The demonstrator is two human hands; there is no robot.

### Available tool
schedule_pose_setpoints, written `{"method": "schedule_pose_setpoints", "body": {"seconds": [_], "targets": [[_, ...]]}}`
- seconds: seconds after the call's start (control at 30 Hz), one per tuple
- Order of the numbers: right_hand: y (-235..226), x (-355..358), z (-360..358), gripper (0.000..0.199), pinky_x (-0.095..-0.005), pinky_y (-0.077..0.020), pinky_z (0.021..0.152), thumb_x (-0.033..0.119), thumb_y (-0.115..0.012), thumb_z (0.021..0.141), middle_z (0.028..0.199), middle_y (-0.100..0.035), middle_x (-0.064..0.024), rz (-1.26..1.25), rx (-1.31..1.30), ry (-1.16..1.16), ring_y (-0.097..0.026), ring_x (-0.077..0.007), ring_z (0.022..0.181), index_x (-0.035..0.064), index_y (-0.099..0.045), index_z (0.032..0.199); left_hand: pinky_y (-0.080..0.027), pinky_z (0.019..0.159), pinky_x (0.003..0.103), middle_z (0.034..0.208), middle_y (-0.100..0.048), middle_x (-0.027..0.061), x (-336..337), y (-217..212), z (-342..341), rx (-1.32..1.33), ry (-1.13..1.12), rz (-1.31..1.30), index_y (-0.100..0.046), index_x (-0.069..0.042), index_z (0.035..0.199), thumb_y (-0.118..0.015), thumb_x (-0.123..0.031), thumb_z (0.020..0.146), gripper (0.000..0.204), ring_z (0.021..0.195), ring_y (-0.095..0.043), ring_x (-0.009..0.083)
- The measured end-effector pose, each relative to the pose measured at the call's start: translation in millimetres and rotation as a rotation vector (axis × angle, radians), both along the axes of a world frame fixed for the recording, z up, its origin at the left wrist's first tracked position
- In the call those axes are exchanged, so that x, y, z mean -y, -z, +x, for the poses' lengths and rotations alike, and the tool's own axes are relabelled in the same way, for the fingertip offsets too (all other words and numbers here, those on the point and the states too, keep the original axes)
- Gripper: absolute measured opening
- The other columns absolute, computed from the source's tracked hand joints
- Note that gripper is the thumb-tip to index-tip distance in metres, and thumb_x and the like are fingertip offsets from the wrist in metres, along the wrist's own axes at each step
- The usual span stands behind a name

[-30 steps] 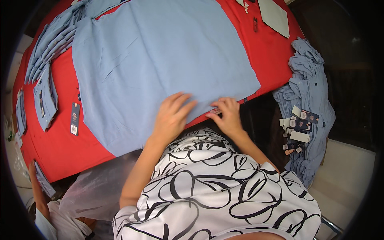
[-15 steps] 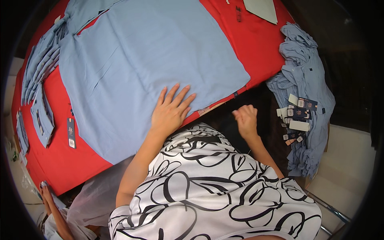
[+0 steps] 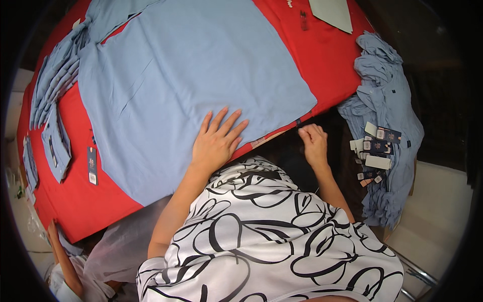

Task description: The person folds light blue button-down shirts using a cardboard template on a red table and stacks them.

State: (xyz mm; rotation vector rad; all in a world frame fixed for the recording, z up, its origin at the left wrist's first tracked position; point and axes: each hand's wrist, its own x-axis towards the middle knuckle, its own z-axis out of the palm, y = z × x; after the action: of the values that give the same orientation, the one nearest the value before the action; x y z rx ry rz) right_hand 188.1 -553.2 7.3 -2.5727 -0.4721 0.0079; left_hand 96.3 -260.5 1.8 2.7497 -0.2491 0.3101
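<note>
Blue garment: big light-blue cloth garment [image 3: 191, 65], spread flat on the red cloth-covered table [image 3: 332, 70] right in front of the person, a few faint creases in its left half.
Which way it points: long axis looks to run away from the person, leaning toward the upper left, with the far end going out of view up top. The near edge slants, climbing from lower left to a corner on the right, roughly along the table edge.
Left hand: the bare left hand [image 3: 215, 143] is palm down near that edge, fingers straight and fanned, pointing up and a bit right. Pressed flat, nothing gripped.
Right hand: the bare right hand [image 3: 314, 143] is off the cloth, just past the table edge, fingers curled in. Can't tell if anything's tucked inside. Forearm leans up-left.
Hang tag: dark-blue rectangular card tag [image 3: 92, 166], just left of the garment.
Left side: overlapping folded light-blue garments [image 3: 55, 83].
Right side: heaped, crumpled light-blue garments [image 3: 385, 95] with a bunch of tags [image 3: 377, 161].
Lower left: another person's hand [image 3: 53, 232] at the table edge.
</note>
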Motion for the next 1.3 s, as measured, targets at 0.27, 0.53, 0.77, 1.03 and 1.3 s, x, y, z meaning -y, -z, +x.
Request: {"method": "schedule_pose_setpoints", "body": {"seconds": [0.27, 0.53, 0.77, 1.03, 1.3], "targets": [[-5, -63, -29, 0.021, -0.0396, -0.0377, 0.081, 0.016, -0.075, 0.077, 0.097, -0.058, -0.0082, 0.150, 0.108, -0.311, -0.054, -0.0266, 0.094, 0.0087, -0.065, 0.094, -0.035, 0.102, 0.046, 0.122, -0.058, 0.0057, 7, -11, 3, 0.046, 0.088, -0.154, -0.065, -0.014, 0.112, -0.069, -0.025, 0.084, 0.031, 0.118, -0.049, 0.0289], [0, -89, -32, 0.016, -0.0385, -0.0359, 0.079, 0.016, -0.072, 0.080, 0.094, -0.058, -0.0019, 0.190, 0.089, -0.391, -0.052, -0.0241, 0.090, 0.0105, -0.066, 0.093, -0.036, 0.089, 0.042, 0.101, -0.058, 0.0063, 7, 5, 12, 0.016, 0.129, -0.309, -0.065, -0.008, 0.091, -0.070, -0.021, 0.084, 0.016, 0.097, -0.051, 0.0279], [8, -97, -33, 0.006, -0.0392, -0.0363, 0.081, 0.012, -0.066, 0.086, 0.087, -0.059, -0.0026, 0.244, 0.142, -0.372, -0.053, -0.0249, 0.086, 0.0083, -0.063, 0.089, -0.034, 0.090, 0.040, 0.100, -0.060, 0.0060, 7, -5, 15, -0.062, 0.128, -0.381, -0.064, -0.007, 0.091, -0.066, -0.018, 0.086, 0.012, 0.099, -0.052, 0.0273], [10, -104, -30, 0.004, -0.0387, -0.0391, 0.081, 0.009, -0.061, 0.089, 0.090, -0.061, -0.0081, 0.372, 0.072, -0.187, -0.055, -0.0276, 0.088, 0.0048, -0.061, 0.090, -0.035, 0.089, 0.039, 0.100, -0.062, 0.0025, 7, -5, 16, -0.083, 0.089, -0.391, -0.065, -0.008, 0.090, -0.064, -0.016, 0.087, 0.008, 0.098, -0.054, 0.0240], [-6, -109, -31, 0.009, -0.0383, -0.0433, 0.081, 0.012, -0.062, 0.090, 0.090, -0.063, -0.0101, 0.316, -0.013, -0.222, -0.057, -0.0275, 0.089, 0.0040, -0.064, 0.093, -0.035, 0.088, 0.038, 0.097, -0.063, 0.0034, 8, -5, 17, -0.116, 0.042, -0.444, -0.066, -0.007, 0.089, -0.064, -0.015, 0.087, 0.009, 0.097, -0.054, 0.0239]]}}
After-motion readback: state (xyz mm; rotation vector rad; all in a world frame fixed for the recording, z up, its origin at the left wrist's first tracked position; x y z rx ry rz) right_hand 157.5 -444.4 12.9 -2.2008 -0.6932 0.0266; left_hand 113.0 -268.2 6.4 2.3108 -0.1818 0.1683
